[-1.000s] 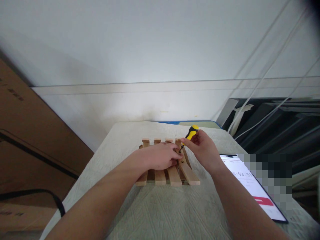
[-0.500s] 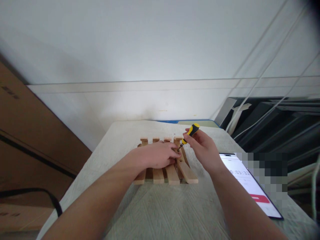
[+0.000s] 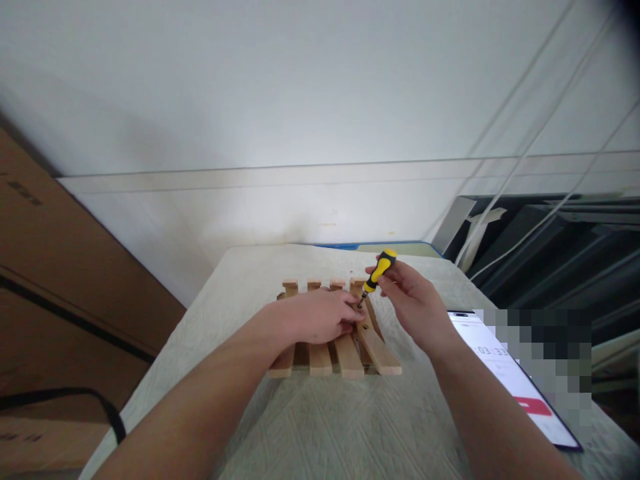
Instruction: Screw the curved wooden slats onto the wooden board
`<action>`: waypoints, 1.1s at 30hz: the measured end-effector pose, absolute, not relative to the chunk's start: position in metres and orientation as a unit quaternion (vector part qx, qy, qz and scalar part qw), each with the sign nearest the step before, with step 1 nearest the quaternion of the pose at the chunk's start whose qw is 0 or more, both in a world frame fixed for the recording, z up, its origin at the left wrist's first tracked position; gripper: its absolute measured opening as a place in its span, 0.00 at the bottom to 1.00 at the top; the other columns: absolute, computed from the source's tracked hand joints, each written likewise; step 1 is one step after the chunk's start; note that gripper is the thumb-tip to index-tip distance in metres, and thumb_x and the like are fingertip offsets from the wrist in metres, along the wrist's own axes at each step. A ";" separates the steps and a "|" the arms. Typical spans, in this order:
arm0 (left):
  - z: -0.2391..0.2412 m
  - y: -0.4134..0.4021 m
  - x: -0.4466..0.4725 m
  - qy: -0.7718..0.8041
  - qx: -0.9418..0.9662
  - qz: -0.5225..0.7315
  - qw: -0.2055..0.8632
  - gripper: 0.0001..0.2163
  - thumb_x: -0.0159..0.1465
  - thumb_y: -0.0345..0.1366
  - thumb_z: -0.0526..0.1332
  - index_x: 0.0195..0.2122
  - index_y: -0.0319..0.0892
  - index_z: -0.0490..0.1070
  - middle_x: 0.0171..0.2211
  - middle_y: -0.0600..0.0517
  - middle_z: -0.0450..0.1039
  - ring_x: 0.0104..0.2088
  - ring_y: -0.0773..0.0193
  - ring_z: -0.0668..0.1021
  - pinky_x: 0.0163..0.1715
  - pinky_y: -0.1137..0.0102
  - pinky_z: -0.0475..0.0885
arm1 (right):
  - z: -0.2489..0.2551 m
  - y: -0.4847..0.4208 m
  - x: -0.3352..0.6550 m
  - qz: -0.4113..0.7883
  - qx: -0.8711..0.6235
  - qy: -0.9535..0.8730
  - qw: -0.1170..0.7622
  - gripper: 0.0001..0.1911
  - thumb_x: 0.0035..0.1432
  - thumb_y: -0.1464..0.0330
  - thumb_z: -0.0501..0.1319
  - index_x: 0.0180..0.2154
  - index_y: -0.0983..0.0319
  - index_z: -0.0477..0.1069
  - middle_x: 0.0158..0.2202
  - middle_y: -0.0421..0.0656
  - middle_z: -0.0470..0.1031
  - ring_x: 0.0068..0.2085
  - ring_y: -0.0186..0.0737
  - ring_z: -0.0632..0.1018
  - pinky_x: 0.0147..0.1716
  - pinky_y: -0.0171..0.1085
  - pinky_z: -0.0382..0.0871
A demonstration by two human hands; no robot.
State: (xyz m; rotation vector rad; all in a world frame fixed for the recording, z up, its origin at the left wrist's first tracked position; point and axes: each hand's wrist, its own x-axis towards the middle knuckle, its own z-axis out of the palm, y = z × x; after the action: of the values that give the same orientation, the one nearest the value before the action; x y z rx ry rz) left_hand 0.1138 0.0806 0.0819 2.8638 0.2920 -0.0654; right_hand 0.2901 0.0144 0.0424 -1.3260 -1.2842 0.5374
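A small slatted wooden rack [image 3: 378, 348] lies on the covered table, its rightmost slat at a slant to the others. My left hand [image 3: 320, 317] rests across the slats and grips the rack, fingertips around the spot where the driver tip meets the right slat. A dark hole shows in that slat just nearer to me. With its thumb and fingers, my right hand [image 3: 414, 299] holds a yellow-and-black screwdriver [image 3: 382, 267], tilted, tip down at the slat. Whether a screw sits under the tip is too small to tell.
A phone [image 3: 493, 347] showing a running timer lies to the right, beside my right forearm. The pale cloth [image 3: 320, 427] covers the table. Cardboard boxes [image 3: 75, 267] stand at left, a white wall behind, dark panels [image 3: 540, 240] and white cables at right.
The screwdriver stands slightly more upright, and my right fingers have shifted on its handle. My left hand keeps its place on the rack. The whole view has moved slightly.
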 end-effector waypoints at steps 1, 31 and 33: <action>0.082 0.080 0.114 0.100 0.986 -0.023 0.130 0.13 0.66 0.30 0.54 0.47 0.46 0.75 0.52 0.49 0.72 0.50 0.61 0.75 0.52 0.67 0.66 | 0.042 0.016 0.289 0.220 -0.577 -0.541 0.571 0.15 0.58 0.58 0.60 0.43 0.60 0.70 0.41 0.47 0.77 0.39 0.42 0.76 0.37 0.41 0.68; 0.088 0.083 0.116 0.088 0.983 -0.053 0.151 0.15 0.65 0.26 0.53 0.49 0.42 0.74 0.55 0.47 0.71 0.54 0.60 0.73 0.55 0.66 0.65 | 0.038 0.020 0.294 0.221 -0.608 -0.520 0.558 0.19 0.55 0.54 0.61 0.42 0.61 0.71 0.37 0.46 0.78 0.36 0.42 0.76 0.37 0.42 0.68; 0.087 0.088 0.114 0.097 0.979 -0.056 0.168 0.18 0.63 0.24 0.54 0.50 0.44 0.74 0.55 0.49 0.72 0.54 0.61 0.74 0.55 0.67 0.66 | 0.040 0.018 0.297 0.263 -0.577 -0.530 0.563 0.18 0.56 0.55 0.61 0.42 0.61 0.72 0.38 0.46 0.78 0.38 0.43 0.77 0.38 0.42 0.68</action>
State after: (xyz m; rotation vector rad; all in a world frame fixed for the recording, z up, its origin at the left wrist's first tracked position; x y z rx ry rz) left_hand 0.1144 0.0880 0.0867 2.7861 0.2763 -0.1579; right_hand 0.2965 0.0177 0.0397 -1.3584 -1.2477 0.6190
